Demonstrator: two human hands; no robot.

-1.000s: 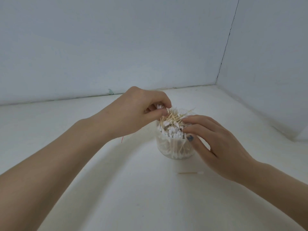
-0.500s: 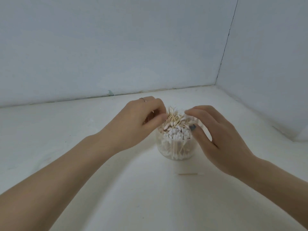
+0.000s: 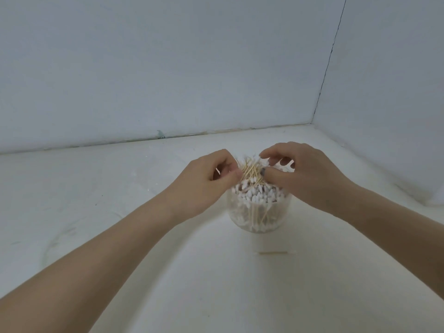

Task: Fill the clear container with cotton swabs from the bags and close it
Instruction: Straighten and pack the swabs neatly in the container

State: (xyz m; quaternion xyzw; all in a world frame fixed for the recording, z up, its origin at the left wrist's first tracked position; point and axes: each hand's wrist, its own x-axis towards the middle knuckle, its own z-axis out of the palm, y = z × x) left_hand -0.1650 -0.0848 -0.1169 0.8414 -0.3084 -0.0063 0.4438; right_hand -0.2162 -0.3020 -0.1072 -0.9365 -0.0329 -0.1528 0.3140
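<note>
A clear round container (image 3: pixel 259 218) stands on the white surface, packed with upright cotton swabs (image 3: pixel 255 195) whose white tips reach its rim. A loose bunch of swabs (image 3: pixel 251 173) with wooden sticks lies crosswise on top. My left hand (image 3: pixel 206 181) is at the container's left rim, thumb and fingers pinched on the bunch. My right hand (image 3: pixel 305 175) arches over the right rim, its fingertips pressing on the same bunch. No lid and no bags are in view.
One stray cotton swab (image 3: pixel 276 252) lies on the white surface (image 3: pixel 168 272) just in front of the container. Pale walls (image 3: pixel 168 68) close off the back and the right side, meeting in a corner at the far right.
Both hands have drawn closer together over the container's top. The right hand has risen from the container's side to above the rim. The crosswise bunch sits tighter between the fingers.
</note>
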